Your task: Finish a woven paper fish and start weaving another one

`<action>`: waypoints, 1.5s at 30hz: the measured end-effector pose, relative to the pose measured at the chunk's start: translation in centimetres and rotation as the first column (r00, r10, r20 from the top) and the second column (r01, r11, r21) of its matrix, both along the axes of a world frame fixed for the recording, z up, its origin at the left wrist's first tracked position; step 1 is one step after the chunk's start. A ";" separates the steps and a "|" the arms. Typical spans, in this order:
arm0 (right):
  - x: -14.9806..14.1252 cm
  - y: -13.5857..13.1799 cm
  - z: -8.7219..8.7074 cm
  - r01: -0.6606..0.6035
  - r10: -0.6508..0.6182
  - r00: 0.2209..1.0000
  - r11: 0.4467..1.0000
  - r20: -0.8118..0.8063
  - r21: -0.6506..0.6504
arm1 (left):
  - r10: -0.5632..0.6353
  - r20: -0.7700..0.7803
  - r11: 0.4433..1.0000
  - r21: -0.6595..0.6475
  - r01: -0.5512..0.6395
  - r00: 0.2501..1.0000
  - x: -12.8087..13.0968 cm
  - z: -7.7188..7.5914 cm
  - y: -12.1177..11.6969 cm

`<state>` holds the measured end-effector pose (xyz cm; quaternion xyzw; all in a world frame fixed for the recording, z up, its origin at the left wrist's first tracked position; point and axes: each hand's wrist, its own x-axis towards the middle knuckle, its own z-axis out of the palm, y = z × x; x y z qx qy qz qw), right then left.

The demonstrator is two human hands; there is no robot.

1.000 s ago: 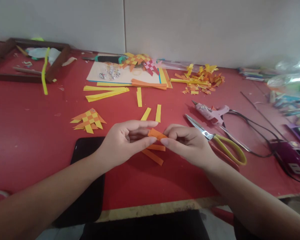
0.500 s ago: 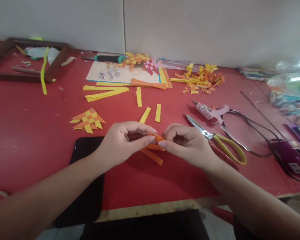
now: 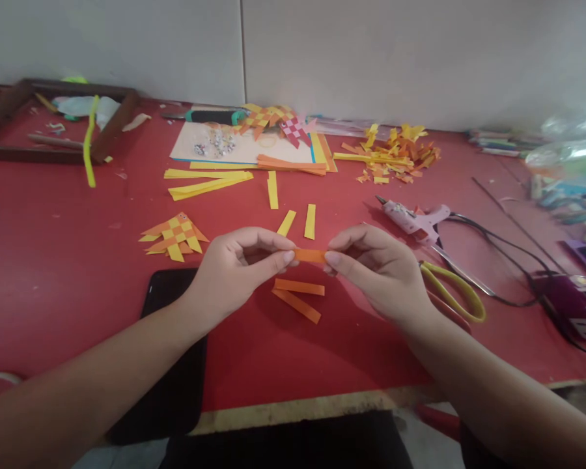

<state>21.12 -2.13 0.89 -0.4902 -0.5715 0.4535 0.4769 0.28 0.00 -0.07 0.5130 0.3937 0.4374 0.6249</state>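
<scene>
An orange paper strip (image 3: 309,255) is stretched level between my two hands, above the red table. My left hand (image 3: 241,267) pinches its left end between thumb and fingers. The right end is pinched the same way by my right hand (image 3: 376,267). Just below lie two more orange strips (image 3: 299,286), touching at their left ends and spreading apart to the right. Short yellow strips (image 3: 310,221) rest beyond my hands, one partly behind my left fingers. A woven orange and yellow paper fish (image 3: 176,234) lies to the left.
Scissors (image 3: 452,290) lie partly under my right hand, beside a pink glue gun (image 3: 410,221) with its cord. A black tablet-like slab (image 3: 176,371) sits under my left forearm. Farther back are paper scraps (image 3: 395,156), long yellow strips (image 3: 208,181) and a brown frame (image 3: 112,124).
My hands have moved apart, and the orange strip between them now shows straight and level. Both hands have risen slightly away from the two orange strips on the table.
</scene>
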 end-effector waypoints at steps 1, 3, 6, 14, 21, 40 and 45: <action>0.0 0.0 0.0 0.011 -0.011 1.000 1.000 -0.002 0.001 | 0.000 0.005 1.000 -0.008 0.000 1.000 0.0 0.0 0.0; 0.0 0.0 -0.1 0.024 -0.024 1.000 1.000 -0.003 0.007 | 0.006 0.015 1.000 -0.021 -0.005 1.000 0.0 0.0 0.0; 0.0 0.1 -0.1 0.038 -0.038 0.999 0.999 0.006 0.020 | 0.022 0.026 0.999 -0.034 -0.021 0.999 0.1 0.0 0.1; 0.0 0.1 0.2 0.068 -0.068 0.997 0.997 0.020 0.032 | 0.059 -0.004 0.996 -0.069 -0.059 0.998 0.1 -0.1 0.1; 0.2 0.1 -0.1 0.066 -0.070 0.995 0.996 0.068 0.062 | 0.075 -0.010 0.994 -0.083 -0.076 0.997 0.1 -0.1 0.2; -0.3 -0.8 -0.2 -0.163 0.163 0.973 0.987 0.164 -0.010 | -0.067 -0.519 0.865 0.396 0.309 0.852 -0.1 0.7 -0.5; -0.2 -0.6 0.2 -0.193 0.190 0.958 0.981 0.216 -0.008 | -0.083 -0.510 0.881 0.364 0.302 0.856 -0.1 0.9 -0.3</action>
